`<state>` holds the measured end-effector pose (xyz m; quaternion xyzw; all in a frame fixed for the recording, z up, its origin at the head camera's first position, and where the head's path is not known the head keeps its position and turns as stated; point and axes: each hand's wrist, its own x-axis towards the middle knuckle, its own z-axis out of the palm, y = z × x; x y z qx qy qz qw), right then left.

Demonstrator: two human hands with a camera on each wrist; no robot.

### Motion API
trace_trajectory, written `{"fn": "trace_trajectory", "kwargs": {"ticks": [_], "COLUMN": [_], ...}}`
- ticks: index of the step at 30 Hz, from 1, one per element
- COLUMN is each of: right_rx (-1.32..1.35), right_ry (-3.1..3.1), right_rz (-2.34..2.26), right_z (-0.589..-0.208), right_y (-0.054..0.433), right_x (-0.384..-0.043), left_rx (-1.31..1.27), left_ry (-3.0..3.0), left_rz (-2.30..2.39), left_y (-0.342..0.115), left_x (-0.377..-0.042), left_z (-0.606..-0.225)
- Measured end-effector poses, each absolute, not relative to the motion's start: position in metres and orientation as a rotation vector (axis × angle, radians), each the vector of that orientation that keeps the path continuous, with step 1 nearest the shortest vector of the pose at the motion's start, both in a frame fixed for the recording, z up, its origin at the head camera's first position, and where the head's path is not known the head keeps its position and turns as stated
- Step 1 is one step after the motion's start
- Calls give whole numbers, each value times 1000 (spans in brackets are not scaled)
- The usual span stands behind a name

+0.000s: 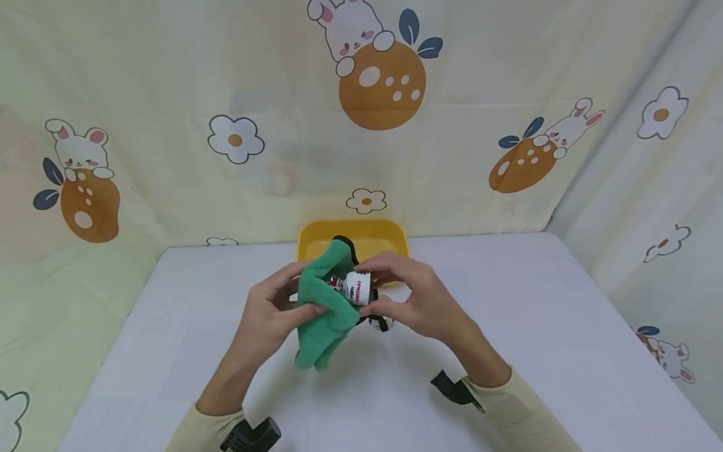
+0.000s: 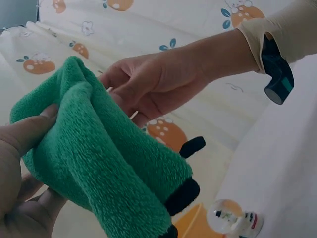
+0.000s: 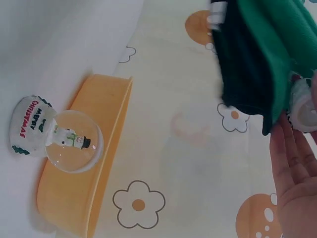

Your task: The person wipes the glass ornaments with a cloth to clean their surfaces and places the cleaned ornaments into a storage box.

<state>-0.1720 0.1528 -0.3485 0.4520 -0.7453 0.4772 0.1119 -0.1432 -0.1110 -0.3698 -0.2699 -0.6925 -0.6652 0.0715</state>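
Above the middle of the table, a snow globe with a white "Christmas" base (image 1: 357,287) lies tilted sideways, its glass end largely covered by a green cloth (image 1: 324,314) with black edging. My left hand (image 1: 271,317) grips the cloth around the globe, thumb on the near side. At the base, my right hand (image 1: 415,298) pinches the globe between thumb and fingers. The cloth hides the held globe in the left wrist view. A second snow globe (image 3: 74,141), with a snowman inside and a "Merry Christmas" base, stands upright on the table, mostly hidden behind the hands in the head view.
A yellow bin (image 1: 353,227) stands at the table's back edge, just behind the second globe. The white tabletop (image 1: 497,314) reaches out on both sides. A printed curtain (image 1: 282,182) hangs behind the table and along its sides.
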Motion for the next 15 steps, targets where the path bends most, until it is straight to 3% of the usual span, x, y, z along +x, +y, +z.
{"fn": "trace_trajectory", "kwargs": {"ticks": [15], "right_rx": [1334], "right_ry": [-2059], "right_rz": [1255], "right_z": [-349], "right_y": [149], "right_x": [-172], "left_rx": [-818], "left_ry": [-2055], "left_rz": [-2051], "left_y": [-114], "left_x": [-142], "left_z": [-370]}}
